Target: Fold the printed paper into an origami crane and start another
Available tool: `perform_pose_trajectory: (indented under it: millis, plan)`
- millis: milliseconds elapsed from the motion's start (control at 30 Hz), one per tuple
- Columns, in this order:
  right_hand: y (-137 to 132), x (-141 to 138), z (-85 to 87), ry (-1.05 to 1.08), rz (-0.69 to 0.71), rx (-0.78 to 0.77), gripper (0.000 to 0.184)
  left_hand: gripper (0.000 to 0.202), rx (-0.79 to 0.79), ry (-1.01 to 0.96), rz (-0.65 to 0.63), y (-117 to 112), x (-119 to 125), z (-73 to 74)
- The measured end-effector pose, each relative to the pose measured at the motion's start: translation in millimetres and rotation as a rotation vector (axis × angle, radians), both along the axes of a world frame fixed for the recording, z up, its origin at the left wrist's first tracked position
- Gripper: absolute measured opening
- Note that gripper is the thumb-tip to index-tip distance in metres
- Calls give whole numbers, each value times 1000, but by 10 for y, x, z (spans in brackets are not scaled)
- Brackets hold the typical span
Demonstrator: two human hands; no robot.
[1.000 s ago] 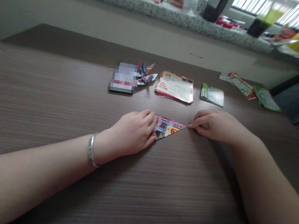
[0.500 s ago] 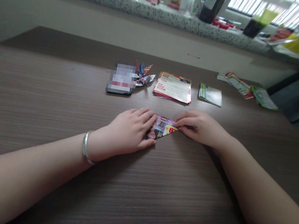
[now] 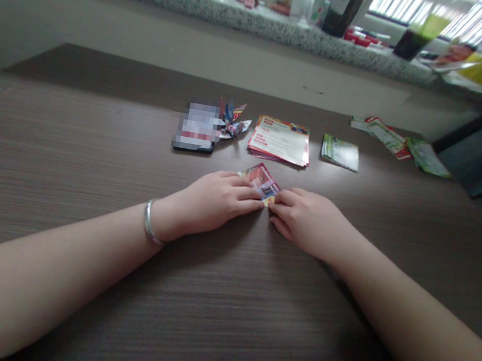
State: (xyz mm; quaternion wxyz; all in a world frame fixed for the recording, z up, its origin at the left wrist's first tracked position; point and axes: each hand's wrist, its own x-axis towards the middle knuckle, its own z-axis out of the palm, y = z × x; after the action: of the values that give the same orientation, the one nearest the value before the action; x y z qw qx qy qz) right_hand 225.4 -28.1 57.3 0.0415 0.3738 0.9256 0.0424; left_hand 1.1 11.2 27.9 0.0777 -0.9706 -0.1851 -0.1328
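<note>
A small folded piece of colourful printed paper (image 3: 262,181) lies on the brown wooden table (image 3: 91,137), mostly covered by my hands. My left hand (image 3: 214,201), with a silver bangle on the wrist, presses its fingers on the paper's left side. My right hand (image 3: 306,219) meets it from the right, its fingertips pinched on the paper's near corner. Both hands touch each other at the fingertips over the paper.
Behind the hands lie a dark phone (image 3: 197,127), a folded paper crane (image 3: 235,121), a stack of red-and-white leaflets (image 3: 281,141), a green leaflet stack (image 3: 340,153) and more flyers (image 3: 385,134) at the far right. A stone ledge (image 3: 232,9) with bottles runs along the back.
My right hand has slid left along the paper until it meets my left hand. The visible paper has shrunk from a long triangle to a small folded piece.
</note>
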Motion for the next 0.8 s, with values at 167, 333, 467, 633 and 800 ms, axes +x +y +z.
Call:
perform_pose_trajectory:
  millis: [167,333,467,633,800]
  plan:
    - [-83,-109,64,-60,-86,-16,31,30,18,-2,31,-85,64,2]
    - [-66,-101,84,-72,-96,-48,31,24,60,128,164,-143,51,120]
    - [-40,-61,59,-77,-81,-55,32,27,37,229,238,-100,-32,215]
    - [-6,-1,18,-34,-64,-64,32,32,-39,276,258,-82,-89,248]
    - [-20,5,21,-49,-46,-31,32,40,-10,248,216,-156,-63,237]
